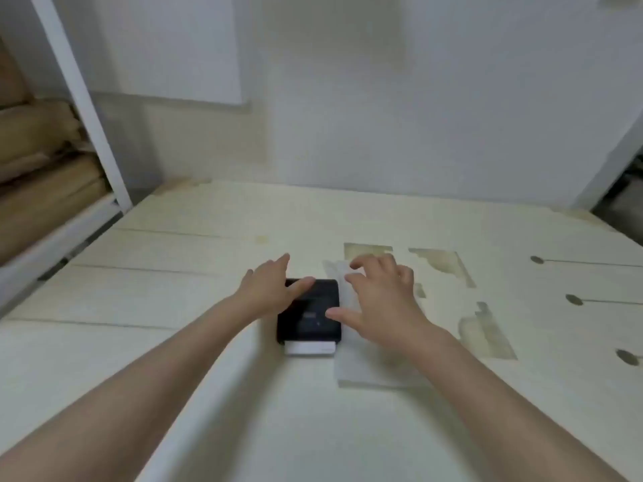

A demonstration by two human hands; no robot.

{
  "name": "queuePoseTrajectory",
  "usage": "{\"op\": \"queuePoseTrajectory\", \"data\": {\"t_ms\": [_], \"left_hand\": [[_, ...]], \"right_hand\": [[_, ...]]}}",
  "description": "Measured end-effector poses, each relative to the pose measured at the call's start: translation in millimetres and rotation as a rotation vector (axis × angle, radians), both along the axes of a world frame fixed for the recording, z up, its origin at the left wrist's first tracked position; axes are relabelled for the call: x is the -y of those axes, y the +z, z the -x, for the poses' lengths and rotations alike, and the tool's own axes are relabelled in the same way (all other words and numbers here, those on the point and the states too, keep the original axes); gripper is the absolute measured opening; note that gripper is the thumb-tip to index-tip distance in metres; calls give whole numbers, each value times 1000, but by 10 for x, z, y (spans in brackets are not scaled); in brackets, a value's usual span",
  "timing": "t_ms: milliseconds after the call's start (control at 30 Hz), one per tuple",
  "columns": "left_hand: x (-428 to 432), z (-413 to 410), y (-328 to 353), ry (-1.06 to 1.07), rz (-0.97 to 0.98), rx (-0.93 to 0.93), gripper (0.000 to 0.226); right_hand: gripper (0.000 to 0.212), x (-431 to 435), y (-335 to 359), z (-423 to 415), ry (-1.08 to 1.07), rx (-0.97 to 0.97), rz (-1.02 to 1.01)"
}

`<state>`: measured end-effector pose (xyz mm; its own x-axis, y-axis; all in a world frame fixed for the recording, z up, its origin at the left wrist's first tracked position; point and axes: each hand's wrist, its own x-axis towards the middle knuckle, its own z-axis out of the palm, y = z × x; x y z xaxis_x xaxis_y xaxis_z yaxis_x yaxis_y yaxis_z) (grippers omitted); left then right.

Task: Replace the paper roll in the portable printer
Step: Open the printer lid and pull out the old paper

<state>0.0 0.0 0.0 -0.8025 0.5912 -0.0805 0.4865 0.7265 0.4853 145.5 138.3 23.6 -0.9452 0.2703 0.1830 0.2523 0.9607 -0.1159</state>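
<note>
A small black portable printer [309, 318] lies flat on the cream table [174, 307], with a white strip of paper [309, 348] showing at its near edge. My left hand [269, 290] rests at the printer's far left corner, fingers spread, thumb on its top. My right hand [379, 297] hovers at the printer's right side with fingers apart, thumb touching the printer's top. Under it lies a white sheet or wrapper [365, 370] that runs along the printer's right side. No paper roll is visible.
The table carries worn patches [442, 264] and dark holes [574, 299] on its right side. A white shelf frame [87, 109] with brown bundles [41, 161] stands at the left. A white wall lies behind the table.
</note>
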Motion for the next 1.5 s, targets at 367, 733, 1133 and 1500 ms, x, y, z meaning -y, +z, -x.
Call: {"op": "queuePoseTrajectory", "data": {"t_ms": [367,733,1133,1500], "left_hand": [[404,-344,-639,32,-575,310,37],[489,-489,-695,166,-1146,555,40],[526,-456,-641,155,-1244,661,32],[494,-532,-595,278,-1212,544,38]], "right_hand": [[42,557,-902,-163,-241,-185,26],[43,580,-967,-277,-79,-466,372],[39,519,-765,-453,199,-394,1194],[31,480,-739,-474,88,-471,1086]]}}
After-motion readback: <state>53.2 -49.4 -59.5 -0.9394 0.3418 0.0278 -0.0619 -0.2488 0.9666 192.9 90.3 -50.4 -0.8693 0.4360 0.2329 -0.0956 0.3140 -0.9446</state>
